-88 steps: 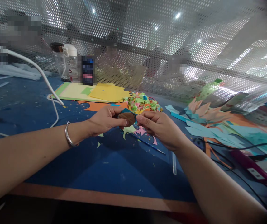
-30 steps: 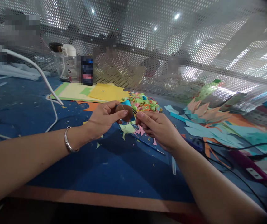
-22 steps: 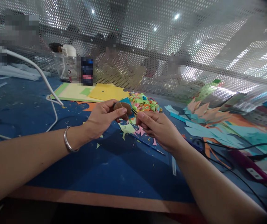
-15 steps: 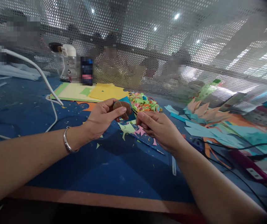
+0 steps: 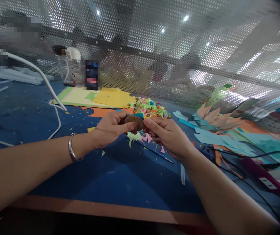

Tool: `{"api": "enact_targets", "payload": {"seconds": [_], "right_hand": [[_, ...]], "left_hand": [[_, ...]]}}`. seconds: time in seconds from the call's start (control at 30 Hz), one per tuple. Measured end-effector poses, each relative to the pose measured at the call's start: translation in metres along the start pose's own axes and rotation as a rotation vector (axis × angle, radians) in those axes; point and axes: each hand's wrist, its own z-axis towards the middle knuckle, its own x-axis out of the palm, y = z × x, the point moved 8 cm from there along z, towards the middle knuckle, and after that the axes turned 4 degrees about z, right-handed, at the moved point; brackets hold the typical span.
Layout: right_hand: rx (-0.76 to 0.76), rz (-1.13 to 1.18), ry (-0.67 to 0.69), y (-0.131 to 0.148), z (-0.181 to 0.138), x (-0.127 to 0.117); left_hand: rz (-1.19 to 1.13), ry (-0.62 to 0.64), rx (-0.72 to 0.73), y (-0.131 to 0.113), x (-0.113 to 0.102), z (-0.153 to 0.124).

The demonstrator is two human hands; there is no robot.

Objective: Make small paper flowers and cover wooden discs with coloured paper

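Between the thumb and fingers of my left hand (image 5: 109,129) is a round brown disc (image 5: 130,121), with a piece of blue paper (image 5: 139,115) against its back. My right hand (image 5: 165,132) is closed in a pinch at the right edge of the disc and paper. What its fingertips hold is hidden. Below the hands lie light green paper scraps (image 5: 134,136) and pink scraps (image 5: 147,138), beside a slim blue stick-like tool (image 5: 158,154). Behind them rises a heap of small coloured paper clippings (image 5: 152,107).
Coloured sheets (image 5: 115,96) lie at the back, before a phone (image 5: 91,75) and two bottles (image 5: 74,67). A white lamp arm (image 5: 38,68) reaches in from the left. Folded paper petals (image 5: 210,117), blue strips (image 5: 215,138), black cables and a purple power strip (image 5: 264,176) occupy the right.
My left hand has turned the disc and moved it slightly right and down, against my right fingertips. Less blue paper shows, and the thin dark piece by my right fingers is out of sight.
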Motion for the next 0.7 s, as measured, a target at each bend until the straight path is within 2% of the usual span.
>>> {"api": "enact_targets", "payload": {"seconds": [0.7], "right_hand": [[-0.065, -0.131, 0.006, 0.003, 0.0002, -0.0029]], "left_hand": [[-0.002, 0.008, -0.007, -0.0018, 0.0008, -0.0003]]}}
